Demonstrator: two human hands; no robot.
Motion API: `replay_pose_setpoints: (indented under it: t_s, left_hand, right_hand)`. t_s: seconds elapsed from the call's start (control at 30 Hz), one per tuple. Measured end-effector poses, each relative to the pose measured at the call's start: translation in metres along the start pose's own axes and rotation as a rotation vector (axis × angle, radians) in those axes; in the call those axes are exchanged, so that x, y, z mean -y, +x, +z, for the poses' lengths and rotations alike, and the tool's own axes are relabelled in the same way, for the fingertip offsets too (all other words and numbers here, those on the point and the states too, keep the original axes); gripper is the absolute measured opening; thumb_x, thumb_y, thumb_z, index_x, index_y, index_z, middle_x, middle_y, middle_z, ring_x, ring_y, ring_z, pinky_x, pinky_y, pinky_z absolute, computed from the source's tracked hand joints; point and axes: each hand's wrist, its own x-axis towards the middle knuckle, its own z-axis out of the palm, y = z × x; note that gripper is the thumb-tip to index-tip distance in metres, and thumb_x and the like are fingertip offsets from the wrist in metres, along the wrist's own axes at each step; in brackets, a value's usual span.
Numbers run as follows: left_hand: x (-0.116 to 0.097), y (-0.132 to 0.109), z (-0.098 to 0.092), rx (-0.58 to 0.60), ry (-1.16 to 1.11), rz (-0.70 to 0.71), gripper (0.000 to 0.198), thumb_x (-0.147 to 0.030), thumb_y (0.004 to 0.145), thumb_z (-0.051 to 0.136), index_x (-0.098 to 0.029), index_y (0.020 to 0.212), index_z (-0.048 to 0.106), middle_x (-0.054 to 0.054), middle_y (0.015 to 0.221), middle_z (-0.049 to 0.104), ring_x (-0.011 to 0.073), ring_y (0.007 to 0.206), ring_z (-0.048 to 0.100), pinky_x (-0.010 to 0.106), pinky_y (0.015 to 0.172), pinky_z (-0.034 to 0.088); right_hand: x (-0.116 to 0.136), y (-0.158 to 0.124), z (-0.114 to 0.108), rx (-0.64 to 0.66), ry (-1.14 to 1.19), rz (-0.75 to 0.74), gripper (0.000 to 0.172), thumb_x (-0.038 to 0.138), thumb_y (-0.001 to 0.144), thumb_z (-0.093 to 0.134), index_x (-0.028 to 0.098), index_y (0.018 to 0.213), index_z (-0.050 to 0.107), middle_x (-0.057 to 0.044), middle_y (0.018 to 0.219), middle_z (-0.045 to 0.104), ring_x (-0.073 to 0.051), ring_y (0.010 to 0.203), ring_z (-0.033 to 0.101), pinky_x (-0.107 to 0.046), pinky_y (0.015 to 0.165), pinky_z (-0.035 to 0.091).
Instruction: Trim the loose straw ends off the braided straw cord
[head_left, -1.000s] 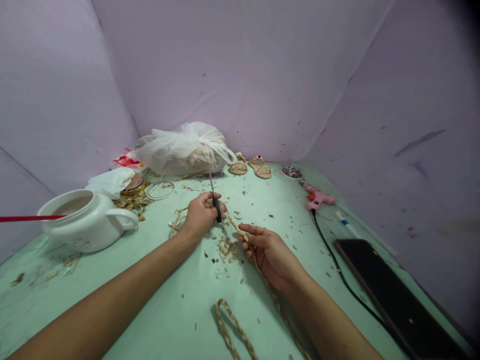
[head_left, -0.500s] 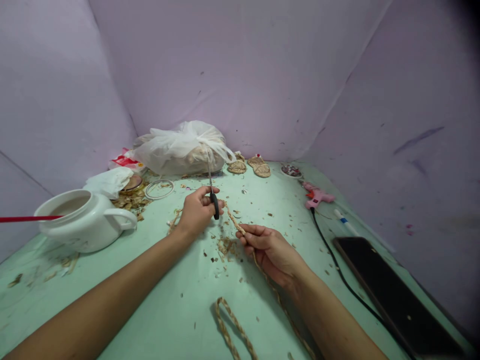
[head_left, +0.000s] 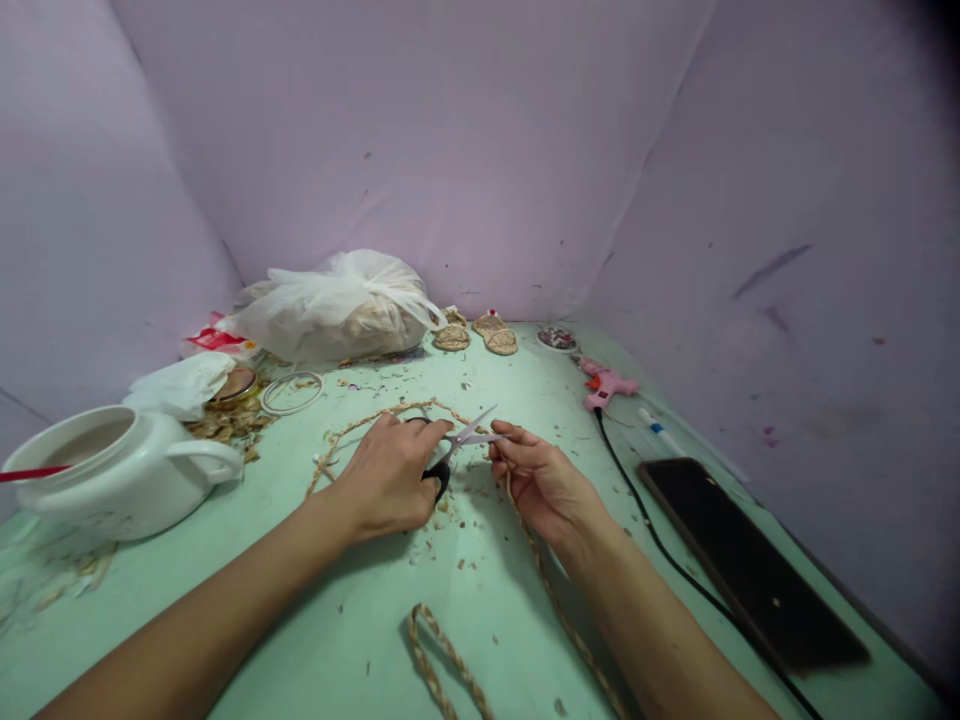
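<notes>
My left hand point(head_left: 394, 470) grips black-handled scissors point(head_left: 466, 437) with the fingers in the handles. The blades are spread and point right, toward the fingertips of my right hand point(head_left: 544, 485). Between its thumb and fingers my right hand pinches a braided straw cord point(head_left: 544, 570). From there the cord trails down past my right forearm. Beyond the scissors more of the braid curves left behind my left hand. A folded loop of braided cord point(head_left: 442, 650) lies on the table at the near side.
A white pot point(head_left: 127, 480) stands at left near straw scraps. A tied plastic bag point(head_left: 337, 310) and small woven slippers point(head_left: 496, 335) sit at the back. On the right are a pink glue gun point(head_left: 611, 388), its black cable, a marker point(head_left: 660, 432) and a dark phone-like slab point(head_left: 750, 560).
My left hand has turned the scissors from upright to pointing right, blades now spread beside my right hand. It has let the cord's far part drop onto the table. The view has shifted slightly right.
</notes>
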Motion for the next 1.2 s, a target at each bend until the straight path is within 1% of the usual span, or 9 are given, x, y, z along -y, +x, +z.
replay_pose_setpoints:
  t_s: [0.23, 0.37, 0.5, 0.57, 0.7, 0.9, 1.0, 1.1, 1.2]
  left_hand:
    - [-0.006, -0.002, 0.000, 0.030, 0.138, -0.005, 0.054, -0.024, 0.066, 0.046, -0.014, 0.119, 0.043, 0.010, 0.088, 0.060, 0.0256, 0.084, 0.055, 0.040, 0.078, 0.037]
    - [-0.008, -0.004, 0.001, 0.037, 0.182, -0.008, 0.053, -0.022, 0.066, 0.046, -0.014, 0.117, 0.045, 0.010, 0.084, 0.060, 0.0249, 0.076, 0.054, 0.039, 0.076, 0.038]
    - [-0.007, -0.003, 0.002, 0.097, 0.159, -0.017, 0.052, -0.018, 0.065, 0.044, -0.016, 0.117, 0.044, 0.009, 0.082, 0.062, 0.0253, 0.074, 0.056, 0.037, 0.071, 0.040]
    - [-0.006, -0.003, 0.002, 0.133, 0.127, -0.029, 0.050, -0.016, 0.065, 0.042, -0.018, 0.114, 0.044, 0.008, 0.082, 0.062, 0.0255, 0.074, 0.057, 0.035, 0.066, 0.040]
    - [-0.005, -0.002, -0.001, 0.179, 0.065, -0.040, 0.038, -0.012, 0.064, 0.040, -0.021, 0.100, 0.049, 0.006, 0.079, 0.063, 0.0241, 0.073, 0.059, 0.030, 0.057, 0.037]
    - [-0.004, -0.001, -0.001, 0.182, 0.027, -0.028, 0.027, -0.013, 0.068, 0.037, -0.025, 0.087, 0.051, 0.001, 0.068, 0.061, 0.0206, 0.066, 0.058, 0.028, 0.053, 0.034]
    - [-0.006, -0.001, -0.003, 0.147, 0.043, -0.035, 0.032, -0.019, 0.068, 0.041, -0.025, 0.097, 0.050, 0.002, 0.078, 0.063, 0.0223, 0.072, 0.058, 0.029, 0.056, 0.037]
    - [-0.009, -0.001, -0.005, 0.104, 0.106, -0.030, 0.048, -0.024, 0.065, 0.045, -0.020, 0.112, 0.045, 0.007, 0.089, 0.063, 0.0261, 0.082, 0.057, 0.035, 0.068, 0.040]
    - [-0.011, -0.001, -0.005, 0.100, 0.126, -0.015, 0.052, -0.023, 0.064, 0.046, -0.018, 0.116, 0.043, 0.009, 0.091, 0.062, 0.0266, 0.086, 0.057, 0.038, 0.076, 0.040]
  right_hand:
    - [-0.008, -0.001, 0.001, -0.020, -0.088, -0.129, 0.029, 0.003, 0.050, 0.067, 0.014, 0.076, 0.058, 0.000, 0.056, 0.061, -0.007, 0.050, 0.054, -0.015, 0.047, 0.041]
    - [-0.011, -0.001, 0.001, -0.041, -0.142, -0.173, 0.034, 0.006, 0.045, 0.070, 0.013, 0.075, 0.056, 0.001, 0.052, 0.061, -0.007, 0.047, 0.053, -0.017, 0.046, 0.039]
    - [-0.011, -0.001, 0.000, -0.051, -0.166, -0.189, 0.034, 0.009, 0.043, 0.072, 0.014, 0.073, 0.055, 0.001, 0.053, 0.062, -0.007, 0.044, 0.052, -0.018, 0.045, 0.038]
    - [-0.011, -0.002, 0.000, -0.056, -0.164, -0.188, 0.034, 0.010, 0.043, 0.073, 0.014, 0.071, 0.054, 0.001, 0.053, 0.062, -0.007, 0.045, 0.052, -0.018, 0.046, 0.038]
    - [-0.010, -0.001, 0.000, -0.072, -0.163, -0.195, 0.033, 0.011, 0.043, 0.073, 0.015, 0.068, 0.052, 0.002, 0.051, 0.061, -0.008, 0.045, 0.052, -0.018, 0.043, 0.036]
    - [-0.008, 0.000, -0.001, -0.086, -0.123, -0.220, 0.033, 0.010, 0.043, 0.072, 0.016, 0.067, 0.050, 0.002, 0.051, 0.060, -0.009, 0.047, 0.053, -0.018, 0.042, 0.033]
    - [-0.010, 0.000, -0.001, -0.079, -0.145, -0.247, 0.032, 0.009, 0.043, 0.071, 0.017, 0.067, 0.051, 0.003, 0.051, 0.059, -0.008, 0.045, 0.052, -0.018, 0.043, 0.034]
    - [-0.013, 0.000, 0.000, -0.066, -0.202, -0.269, 0.030, 0.008, 0.043, 0.070, 0.016, 0.066, 0.052, 0.004, 0.049, 0.058, -0.007, 0.043, 0.049, -0.019, 0.043, 0.034]
    - [-0.016, 0.001, -0.001, -0.070, -0.242, -0.295, 0.029, 0.008, 0.044, 0.070, 0.016, 0.065, 0.053, 0.005, 0.048, 0.058, -0.007, 0.042, 0.048, -0.019, 0.042, 0.032]
